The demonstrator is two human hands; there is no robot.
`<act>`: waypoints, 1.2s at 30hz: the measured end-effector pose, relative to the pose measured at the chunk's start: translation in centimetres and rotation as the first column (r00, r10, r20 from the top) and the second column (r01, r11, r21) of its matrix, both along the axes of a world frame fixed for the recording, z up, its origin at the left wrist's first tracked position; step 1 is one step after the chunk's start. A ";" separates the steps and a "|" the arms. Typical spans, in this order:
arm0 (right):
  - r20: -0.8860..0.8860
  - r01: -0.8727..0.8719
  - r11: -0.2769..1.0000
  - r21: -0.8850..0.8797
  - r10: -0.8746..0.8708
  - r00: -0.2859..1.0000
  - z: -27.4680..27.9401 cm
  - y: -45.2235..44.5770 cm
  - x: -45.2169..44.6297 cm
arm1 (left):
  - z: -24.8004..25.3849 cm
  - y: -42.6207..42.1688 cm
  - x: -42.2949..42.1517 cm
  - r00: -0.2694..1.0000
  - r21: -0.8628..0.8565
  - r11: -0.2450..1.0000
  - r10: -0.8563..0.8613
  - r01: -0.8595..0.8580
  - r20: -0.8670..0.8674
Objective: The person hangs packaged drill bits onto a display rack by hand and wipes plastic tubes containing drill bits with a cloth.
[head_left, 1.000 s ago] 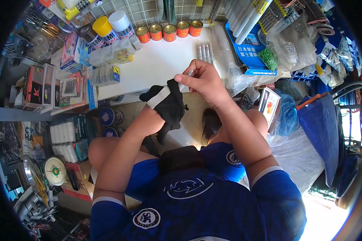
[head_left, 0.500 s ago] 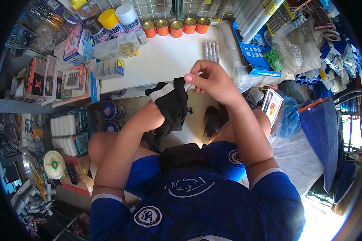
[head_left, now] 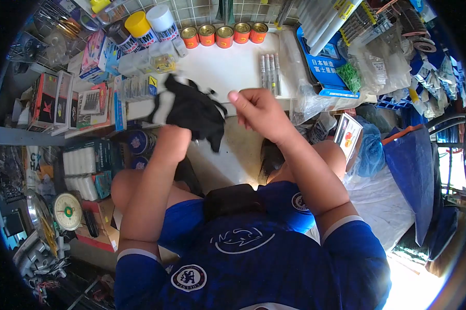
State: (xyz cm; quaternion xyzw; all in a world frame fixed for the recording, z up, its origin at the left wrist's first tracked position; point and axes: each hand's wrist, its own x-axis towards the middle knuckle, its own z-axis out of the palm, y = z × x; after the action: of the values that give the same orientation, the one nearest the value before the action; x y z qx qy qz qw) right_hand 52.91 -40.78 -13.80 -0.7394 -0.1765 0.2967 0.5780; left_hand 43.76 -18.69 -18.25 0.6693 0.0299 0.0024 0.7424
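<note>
My left hand [head_left: 175, 140] holds up a black cloth piece with a white band [head_left: 194, 108], its kind unclear. The cloth is blurred by motion and covers most of the fingers. To the right, apart from the cloth, is my right hand [head_left: 258, 111]. Its fingers are curled in with the thumb pointing left, and nothing shows in them. Behind both hands lies the white tabletop [head_left: 222, 67].
Several small orange cans [head_left: 224, 37] line the table's back. Spray cans [head_left: 163, 23] and small boxes stand at the left. Clear tubes [head_left: 270, 75] lie near a blue display box [head_left: 323, 67]. A dial scale [head_left: 68, 211] sits at lower left.
My right hand has let go of the cloth and moved slightly left and down. My left hand has swung the cloth left, and it now spreads out more.
</note>
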 end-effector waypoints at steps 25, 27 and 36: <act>-0.077 -0.046 0.958 0.283 0.070 0.995 -3.0 3.5 -5.0 | 2.6 -1.0 -0.2 0.967 -0.696 0.684 0.248 -0.219 -0.060; -0.275 -0.053 0.910 0.412 0.180 0.944 -3.1 3.6 -4.9 | 2.9 -1.0 -0.2 0.958 -0.684 0.683 0.271 -0.257 -0.090; -0.546 0.022 0.828 0.560 0.349 0.762 -3.3 3.7 -4.8 | 3.5 -0.8 -0.4 0.978 -0.646 0.747 0.210 -0.157 0.006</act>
State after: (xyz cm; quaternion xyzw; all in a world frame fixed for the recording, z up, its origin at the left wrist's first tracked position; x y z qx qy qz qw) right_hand 48.16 -37.11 -17.12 -0.3870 -0.1157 0.5157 0.7556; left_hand 43.40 -19.44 -14.76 0.3683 0.0654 0.0912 0.9229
